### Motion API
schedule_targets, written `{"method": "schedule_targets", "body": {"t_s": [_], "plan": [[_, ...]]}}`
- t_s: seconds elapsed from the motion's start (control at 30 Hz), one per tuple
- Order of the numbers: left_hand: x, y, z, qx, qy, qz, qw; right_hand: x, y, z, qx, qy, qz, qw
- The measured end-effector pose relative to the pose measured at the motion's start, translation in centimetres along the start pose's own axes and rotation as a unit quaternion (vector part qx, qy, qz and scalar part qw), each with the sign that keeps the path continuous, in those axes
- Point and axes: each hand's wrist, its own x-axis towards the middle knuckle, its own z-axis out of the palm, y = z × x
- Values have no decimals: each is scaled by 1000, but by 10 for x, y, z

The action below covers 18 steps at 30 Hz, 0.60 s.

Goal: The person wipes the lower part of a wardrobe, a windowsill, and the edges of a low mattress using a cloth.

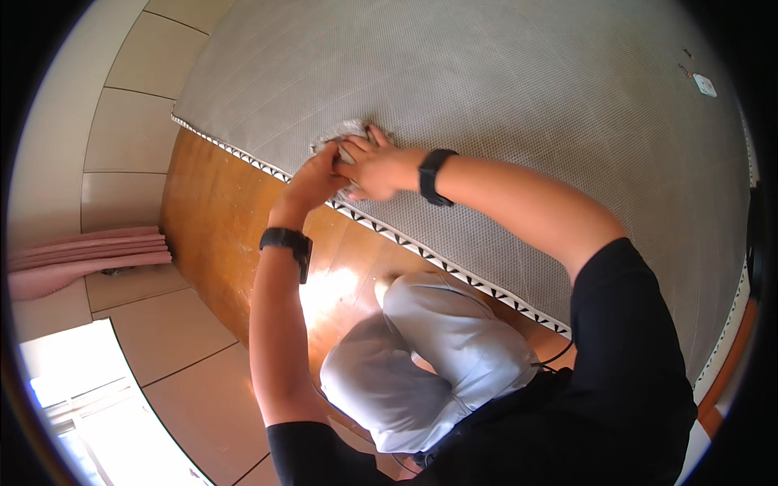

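A crumpled grey fluffy cloth [347, 129] lies on the grey mesh-covered mattress [486, 91], near its edge. My right hand [380, 167] presses down on the cloth, fingers somewhat spread over it. From the left, my left hand [315, 177] grips the cloth's near side, its fingers touching those of the right. Both hands hide much of the cloth. A black band [436, 176] circles my right wrist, and another black band [285, 240] is on the left one. White trim [389, 232] with black zigzags runs along the mattress edge, just below the hands.
My bent knees [425, 340] are over the glossy wooden floor [213, 188] beside the mattress. A tiled wall [127, 130], a pink curtain [91, 255] and a bright window [103, 413] stand to the left. A small white object [705, 85] lies on the mattress at far right.
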Motion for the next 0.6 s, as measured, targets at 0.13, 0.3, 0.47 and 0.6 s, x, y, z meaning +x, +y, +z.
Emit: {"method": "schedule_targets", "body": {"t_s": [0.13,0.3,0.47,0.6], "plan": [[17,-8,-5,27,16,-5,999,19,20,-7,13,-20,2,1000],[66,20,10,-49,72,101,991,-14,72,-24,-40,43,28,998],[102,96,45,-20,33,228,973,-115,102,-29,-51,42,123,990],[83,151,77,3,-11,344,939,-199,65,-6,-93,120,123,981]]}}
